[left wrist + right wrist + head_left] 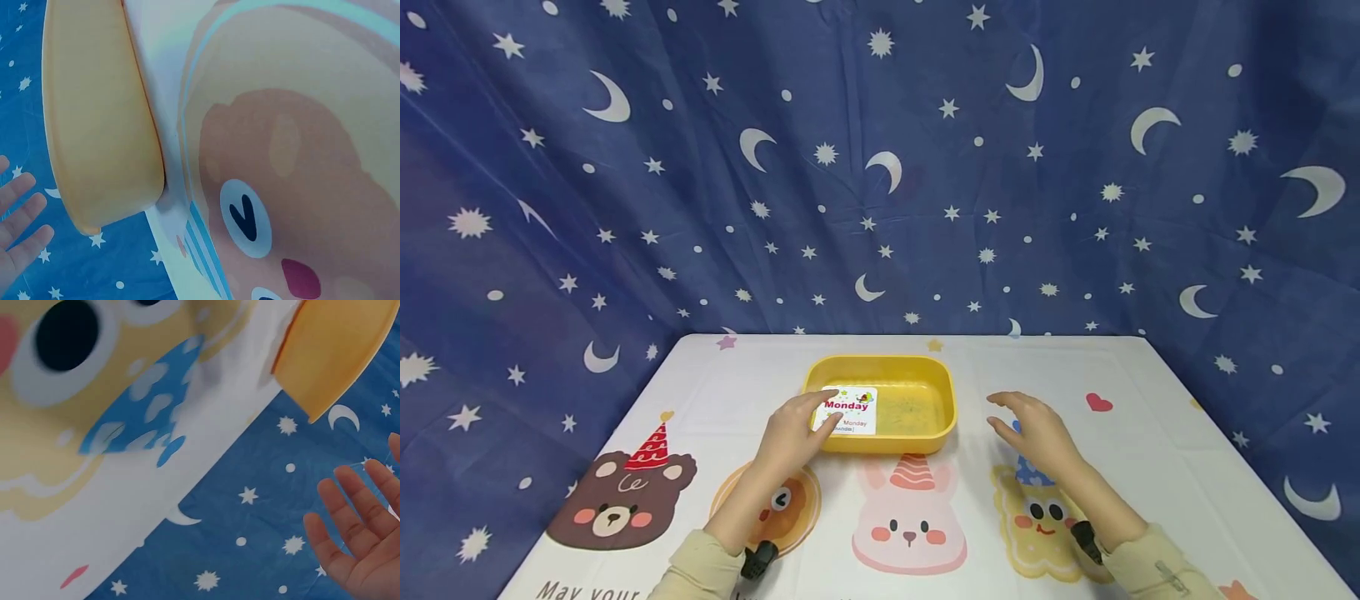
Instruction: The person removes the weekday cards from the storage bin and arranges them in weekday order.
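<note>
A yellow rectangular tray (913, 446) sits on the table, and a white card (850, 408) printed "Monday" lies at the left side inside it. My left hand (790, 429) is over the tray's left end, its thumb and forefinger overlapping the card's edge in the head view. The left wrist view shows these fingers (24, 215) spread beside the tray's wall (103, 119), holding nothing. To the right of the tray hovers my right hand (1033, 429), apart from it, with fingers (350, 506) extended and nothing in them.
A white tablecloth (1030, 367) printed with a bear, a rabbit and other cartoon figures covers the table. Behind and at both sides hangs a dark blue curtain (925, 275) with moons and stars. A black strap part (760, 560) shows at the left wrist.
</note>
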Tool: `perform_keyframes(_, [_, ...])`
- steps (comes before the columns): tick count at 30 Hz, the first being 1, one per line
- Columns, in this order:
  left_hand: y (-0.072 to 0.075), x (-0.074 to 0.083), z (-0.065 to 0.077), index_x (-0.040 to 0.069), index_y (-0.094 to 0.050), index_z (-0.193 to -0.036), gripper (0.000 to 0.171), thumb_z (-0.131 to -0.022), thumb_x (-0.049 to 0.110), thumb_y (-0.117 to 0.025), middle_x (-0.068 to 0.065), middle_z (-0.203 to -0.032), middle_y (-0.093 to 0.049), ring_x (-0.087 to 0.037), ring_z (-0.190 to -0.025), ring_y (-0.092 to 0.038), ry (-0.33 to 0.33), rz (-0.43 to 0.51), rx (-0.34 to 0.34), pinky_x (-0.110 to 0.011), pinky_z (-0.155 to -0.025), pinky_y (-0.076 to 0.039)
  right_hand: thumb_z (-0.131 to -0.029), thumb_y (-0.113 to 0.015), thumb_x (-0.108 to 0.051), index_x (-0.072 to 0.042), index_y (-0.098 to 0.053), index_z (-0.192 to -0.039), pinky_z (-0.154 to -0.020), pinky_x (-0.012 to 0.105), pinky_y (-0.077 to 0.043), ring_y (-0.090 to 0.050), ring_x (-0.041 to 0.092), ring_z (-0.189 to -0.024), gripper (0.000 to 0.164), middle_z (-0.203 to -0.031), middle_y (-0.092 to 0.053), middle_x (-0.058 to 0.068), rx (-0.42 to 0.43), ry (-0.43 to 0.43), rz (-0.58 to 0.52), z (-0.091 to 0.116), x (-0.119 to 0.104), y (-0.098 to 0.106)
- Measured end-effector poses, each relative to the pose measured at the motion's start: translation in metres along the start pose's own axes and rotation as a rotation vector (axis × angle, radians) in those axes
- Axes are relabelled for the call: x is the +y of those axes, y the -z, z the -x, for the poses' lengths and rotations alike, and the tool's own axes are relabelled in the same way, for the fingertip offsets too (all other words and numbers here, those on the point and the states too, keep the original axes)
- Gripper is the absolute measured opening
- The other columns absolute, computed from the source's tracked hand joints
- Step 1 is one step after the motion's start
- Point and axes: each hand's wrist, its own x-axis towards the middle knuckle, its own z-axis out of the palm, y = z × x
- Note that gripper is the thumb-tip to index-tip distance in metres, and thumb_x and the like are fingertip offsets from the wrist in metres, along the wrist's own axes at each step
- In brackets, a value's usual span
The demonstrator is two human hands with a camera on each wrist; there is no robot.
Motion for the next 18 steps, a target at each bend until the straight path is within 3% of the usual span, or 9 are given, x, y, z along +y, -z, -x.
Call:
perform_keyframes(4, [0.003, -0.003, -0.001, 0.009, -0.066, -0.116, 0.034, -0.086, 0.024, -0.069, -0.011, -0.115, -0.067, -0.03, -0.107, -0.062, 0.067, 0.069, 0.007, -0.047, -0.092, -0.052, -0.083, -0.071, -0.015, -0.004, -0.066, -0.108, -0.074, 0.042, -0.057, -0.066, 0.028, -0.089, 0.027, -0.102, -0.07, 0.012, 0.008, 0.021, -0.014, -0.006, -0.008, -0.005])
perform_keyframes(9, [0.003, -0.013, -0.001, 0.005, -0.066, -0.115, 0.032, -0.086, 0.019, -0.069, -0.014, -0.114, -0.067, -0.031, -0.1, -0.064, 0.158, 0.222, 0.041, -0.046, -0.082, -0.056, -0.084, -0.07, -0.013, -0.004, -0.066, -0.106, -0.07, 0.039, -0.058, -0.066, 0.028, -0.085, 0.024, -0.098, -0.071, 0.011, 0.001, 0.025, -0.067, -0.012, -0.019, -0.009])
perform_keyframes(14, [0.002, -0.026, -0.004, 0.001, -0.062, -0.118, 0.033, -0.09, 0.018, -0.065, -0.018, -0.118, -0.064, -0.032, -0.105, -0.062, 0.31, 0.391, 0.059, -0.044, -0.087, -0.056, -0.085, -0.068, -0.009, -0.002, -0.067, -0.103, -0.064, 0.027, -0.055, -0.064, 0.023, -0.081, 0.02, -0.094, -0.07, 0.009, -0.029, -0.022, -0.233, -0.018, -0.029, -0.012])
perform_keyframes(18, [0.002, -0.036, -0.006, 0.0, -0.06, -0.122, 0.034, -0.091, 0.015, -0.062, -0.021, -0.119, -0.062, -0.034, -0.105, -0.061, 0.419, 0.496, 0.083, -0.037, -0.081, -0.059, -0.086, -0.066, -0.005, 0.0, -0.067, -0.101, -0.064, 0.02, -0.054, -0.065, 0.021, -0.079, 0.016, -0.091, -0.07, 0.01, -0.06, -0.073, -0.384, -0.024, -0.039, -0.016])
